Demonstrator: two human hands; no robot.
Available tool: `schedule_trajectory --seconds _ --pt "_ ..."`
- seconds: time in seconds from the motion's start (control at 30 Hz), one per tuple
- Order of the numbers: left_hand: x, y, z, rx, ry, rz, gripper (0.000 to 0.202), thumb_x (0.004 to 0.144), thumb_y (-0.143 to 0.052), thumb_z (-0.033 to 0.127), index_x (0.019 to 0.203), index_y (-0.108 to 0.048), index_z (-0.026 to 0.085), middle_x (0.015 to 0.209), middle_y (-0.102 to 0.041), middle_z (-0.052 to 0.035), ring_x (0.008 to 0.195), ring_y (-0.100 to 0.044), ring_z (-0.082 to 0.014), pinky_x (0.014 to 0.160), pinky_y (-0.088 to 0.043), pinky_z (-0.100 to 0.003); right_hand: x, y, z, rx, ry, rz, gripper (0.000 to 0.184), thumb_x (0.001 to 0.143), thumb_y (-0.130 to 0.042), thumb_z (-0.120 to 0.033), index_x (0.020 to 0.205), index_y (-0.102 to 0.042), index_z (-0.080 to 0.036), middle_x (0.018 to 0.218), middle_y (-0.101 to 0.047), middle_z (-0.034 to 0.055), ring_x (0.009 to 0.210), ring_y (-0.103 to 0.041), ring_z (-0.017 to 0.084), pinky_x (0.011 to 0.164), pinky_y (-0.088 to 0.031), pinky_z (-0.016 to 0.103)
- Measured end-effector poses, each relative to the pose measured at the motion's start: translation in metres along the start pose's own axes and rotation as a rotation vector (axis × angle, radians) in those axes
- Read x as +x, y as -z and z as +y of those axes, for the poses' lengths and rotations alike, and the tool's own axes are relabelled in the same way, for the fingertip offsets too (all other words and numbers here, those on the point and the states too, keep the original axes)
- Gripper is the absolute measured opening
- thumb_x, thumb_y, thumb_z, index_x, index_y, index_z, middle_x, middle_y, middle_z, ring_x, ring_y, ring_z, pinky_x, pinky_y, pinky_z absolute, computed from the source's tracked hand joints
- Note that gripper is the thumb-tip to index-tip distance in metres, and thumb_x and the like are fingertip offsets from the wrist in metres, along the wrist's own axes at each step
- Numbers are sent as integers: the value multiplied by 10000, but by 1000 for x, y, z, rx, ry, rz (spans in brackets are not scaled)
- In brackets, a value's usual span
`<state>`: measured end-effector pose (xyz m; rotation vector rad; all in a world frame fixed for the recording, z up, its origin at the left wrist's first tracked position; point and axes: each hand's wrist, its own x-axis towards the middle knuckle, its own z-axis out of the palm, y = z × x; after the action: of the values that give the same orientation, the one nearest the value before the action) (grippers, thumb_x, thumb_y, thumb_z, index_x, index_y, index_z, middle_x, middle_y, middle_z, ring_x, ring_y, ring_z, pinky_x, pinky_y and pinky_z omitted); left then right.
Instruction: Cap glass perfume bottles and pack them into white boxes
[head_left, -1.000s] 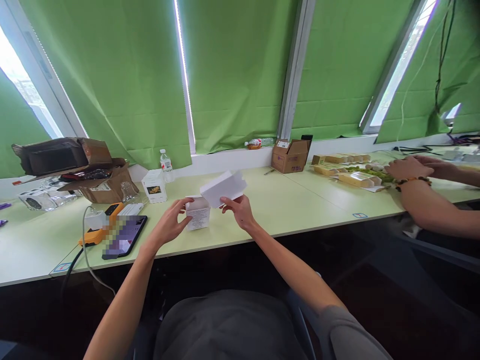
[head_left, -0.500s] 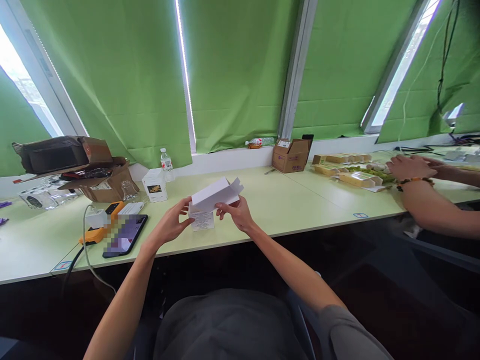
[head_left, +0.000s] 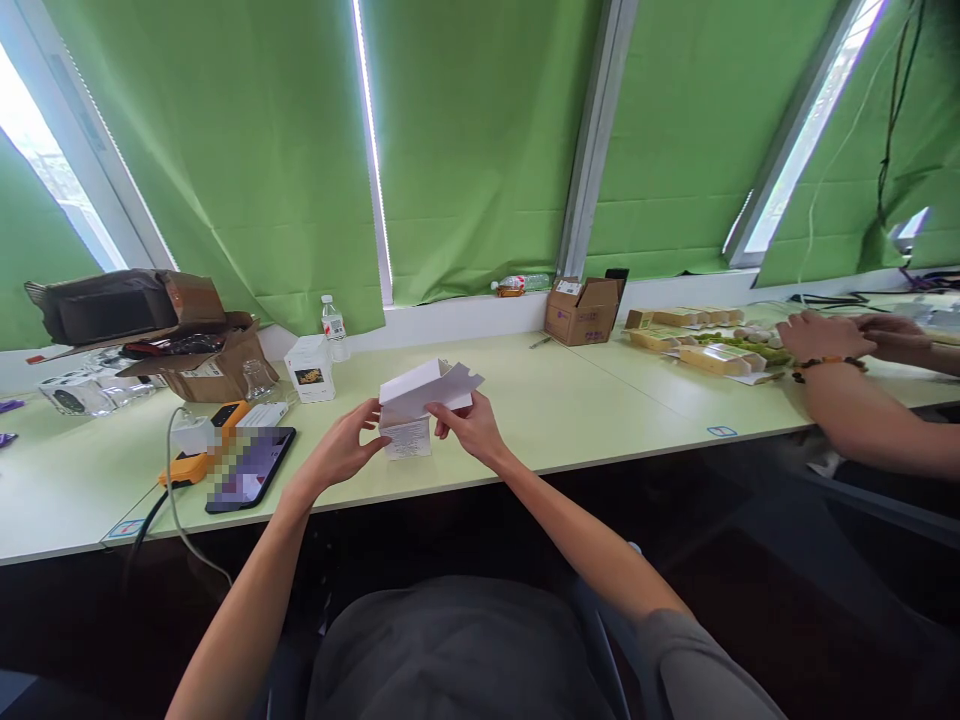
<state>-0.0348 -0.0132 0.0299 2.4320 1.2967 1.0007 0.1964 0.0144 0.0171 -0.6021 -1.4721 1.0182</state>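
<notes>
A small white box (head_left: pixel 407 436) with printed text on its front stands on the pale green table (head_left: pixel 570 410) in front of me. My left hand (head_left: pixel 341 452) curls round its left side. My right hand (head_left: pixel 469 425) pinches a folded white cardboard piece (head_left: pixel 426 390) with a notched end, held tilted right on top of the box and touching it. The box's top is hidden behind that piece.
To the left lie a dark phone (head_left: pixel 251 467), an orange device (head_left: pixel 202 455) with a cable, a white carton (head_left: pixel 308 369), a water bottle (head_left: pixel 331 327) and open cardboard boxes (head_left: pixel 187 350). A brown box (head_left: pixel 581 311) sits by the window. Another person's hands (head_left: pixel 832 335) work over yellow packs at the right.
My right hand has brought the white cardboard piece down and to the left, from above and right of the box onto its top. My left hand has stayed on the box.
</notes>
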Motion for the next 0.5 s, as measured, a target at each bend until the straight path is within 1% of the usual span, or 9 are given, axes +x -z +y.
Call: schedule_trajectory --seconds 0.17,0.33,0.5 --pt "0 1 2 8 7 -3 431 857 -567 298 1272 -461 247 1172 -633 -59 1023 -628 -230 895 -514 -411 1 0 2 -25 -27 -5 431 716 -733 -476 936 -582 -137 629 -639 27 526 -613 166 496 -527 305" --pt "0 1 3 -20 23 -3 453 862 -565 307 1294 -436 264 1234 -601 -61 1027 -634 -228 883 -508 -394 4 7 2 -62 -14 -3 427 724 -726 -479 931 -574 -138 676 -651 41 541 -610 157 499 -525 293" --pt "-1 2 1 -43 61 16 377 853 -579 337 1202 -453 270 1239 -578 -45 981 -648 -216 841 -519 -376 6 14 1 -129 -25 -18 444 726 -713 -510 923 -569 -139 661 -641 41 556 -616 165 508 -531 294"
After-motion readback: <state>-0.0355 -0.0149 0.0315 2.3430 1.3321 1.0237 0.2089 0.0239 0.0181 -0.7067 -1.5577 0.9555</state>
